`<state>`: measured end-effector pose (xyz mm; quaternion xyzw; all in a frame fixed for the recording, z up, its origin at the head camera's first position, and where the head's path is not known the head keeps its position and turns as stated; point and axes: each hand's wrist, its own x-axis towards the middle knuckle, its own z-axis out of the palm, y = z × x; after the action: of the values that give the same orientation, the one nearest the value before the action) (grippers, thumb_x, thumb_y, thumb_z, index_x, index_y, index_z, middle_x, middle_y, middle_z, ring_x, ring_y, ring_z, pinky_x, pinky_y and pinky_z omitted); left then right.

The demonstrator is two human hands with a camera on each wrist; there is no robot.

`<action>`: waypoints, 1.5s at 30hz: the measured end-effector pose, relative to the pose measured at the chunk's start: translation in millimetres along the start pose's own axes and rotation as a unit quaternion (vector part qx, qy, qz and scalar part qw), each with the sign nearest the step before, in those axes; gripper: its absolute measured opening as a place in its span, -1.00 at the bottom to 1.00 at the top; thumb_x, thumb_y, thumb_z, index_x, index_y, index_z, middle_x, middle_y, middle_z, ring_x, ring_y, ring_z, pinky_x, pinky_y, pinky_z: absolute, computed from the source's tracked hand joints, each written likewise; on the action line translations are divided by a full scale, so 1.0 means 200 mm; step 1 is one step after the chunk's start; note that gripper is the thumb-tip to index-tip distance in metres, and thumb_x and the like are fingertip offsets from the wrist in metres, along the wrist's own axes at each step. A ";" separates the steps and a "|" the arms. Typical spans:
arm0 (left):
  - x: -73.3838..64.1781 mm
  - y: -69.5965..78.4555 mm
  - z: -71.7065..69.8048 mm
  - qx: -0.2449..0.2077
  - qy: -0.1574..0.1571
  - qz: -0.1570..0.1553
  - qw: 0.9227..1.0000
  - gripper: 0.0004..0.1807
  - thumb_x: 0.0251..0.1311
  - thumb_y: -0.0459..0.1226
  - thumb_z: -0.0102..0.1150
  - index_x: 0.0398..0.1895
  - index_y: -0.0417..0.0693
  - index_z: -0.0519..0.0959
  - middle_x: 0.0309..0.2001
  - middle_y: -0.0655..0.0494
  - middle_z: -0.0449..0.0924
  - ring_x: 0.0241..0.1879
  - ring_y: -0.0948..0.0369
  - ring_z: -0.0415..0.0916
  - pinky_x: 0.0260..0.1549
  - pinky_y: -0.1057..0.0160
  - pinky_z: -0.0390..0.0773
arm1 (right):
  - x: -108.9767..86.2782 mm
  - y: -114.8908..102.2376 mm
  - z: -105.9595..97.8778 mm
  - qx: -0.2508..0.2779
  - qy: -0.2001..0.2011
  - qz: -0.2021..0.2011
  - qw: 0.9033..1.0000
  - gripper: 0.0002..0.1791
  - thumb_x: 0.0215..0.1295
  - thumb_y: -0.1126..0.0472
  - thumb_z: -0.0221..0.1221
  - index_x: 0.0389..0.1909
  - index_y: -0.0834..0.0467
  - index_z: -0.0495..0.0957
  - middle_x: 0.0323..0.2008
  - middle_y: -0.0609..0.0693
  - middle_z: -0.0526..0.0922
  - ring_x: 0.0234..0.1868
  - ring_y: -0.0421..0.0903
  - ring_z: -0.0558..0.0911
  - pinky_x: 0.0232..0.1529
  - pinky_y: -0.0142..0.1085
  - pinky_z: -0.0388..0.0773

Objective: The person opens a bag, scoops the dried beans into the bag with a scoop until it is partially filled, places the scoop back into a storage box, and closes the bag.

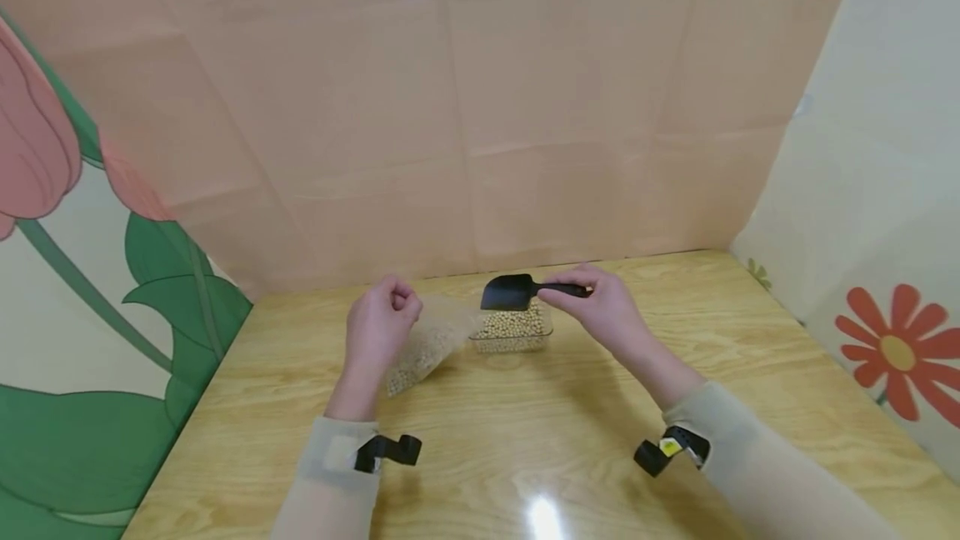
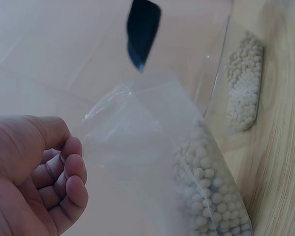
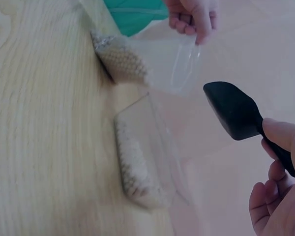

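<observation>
Clear plastic bag (image 1: 429, 344) looks floppy and slippery, so left hand (image 1: 378, 327) pinches its top edge; right hand (image 1: 607, 307) clamps the light, stiff black scoop (image 1: 508, 292) handle over the bean tub (image 1: 513, 330).

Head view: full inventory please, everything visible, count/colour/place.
scoop: 1, black, held above the tub
tub: 1, clear, table centre, holds pale beans
bag: 1, clear, left of tub, beans at its bottom
table: 1, light wood, foreground
backdrop: pink sheet behind, flower prints at both sides
wrist cameras: 2, black, one per forearm
left hand: 1, fingers pinch the bag's top
right hand: 1, fingers hold the scoop's handle
</observation>
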<state>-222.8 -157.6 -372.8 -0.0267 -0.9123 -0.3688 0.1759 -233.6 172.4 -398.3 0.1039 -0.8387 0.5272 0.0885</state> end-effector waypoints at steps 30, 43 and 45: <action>-0.01 -0.03 -0.03 -0.006 0.009 -0.005 1.000 -0.95 0.33 -0.37 0.25 -0.29 -0.12 0.67 -0.47 0.13 0.71 -0.53 0.16 0.56 -0.42 0.15 0.54 | 0.06 0.30 0.10 -0.054 -0.057 0.062 0.995 -0.61 0.46 -0.03 0.47 0.13 0.12 0.83 0.29 0.22 0.70 0.34 0.25 0.61 0.32 0.17 0.53; 0.00 -0.01 -0.03 -0.005 0.010 -0.007 1.000 -0.95 0.33 -0.38 0.25 -0.27 -0.14 0.68 -0.45 0.11 0.73 -0.51 0.16 0.59 -0.40 0.16 0.55 | 0.10 0.36 0.07 -0.077 -0.088 0.046 0.992 -0.64 0.46 -0.04 0.47 0.15 0.02 0.83 0.32 0.18 0.69 0.34 0.21 0.60 0.30 0.18 0.51; 0.00 -0.01 -0.03 -0.003 0.011 -0.009 1.000 -0.95 0.33 -0.38 0.24 -0.27 -0.14 0.68 -0.45 0.11 0.73 -0.51 0.15 0.59 -0.40 0.15 0.55 | 0.11 0.37 0.06 -0.080 -0.093 0.038 0.992 -0.64 0.46 -0.05 0.47 0.15 0.01 0.83 0.29 0.16 0.70 0.33 0.20 0.60 0.30 0.18 0.51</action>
<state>-222.2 -162.3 -370.0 -0.0156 -0.9094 -0.3736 0.1824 -276.2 191.0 -462.3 0.1134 -0.8863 0.4490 -0.0022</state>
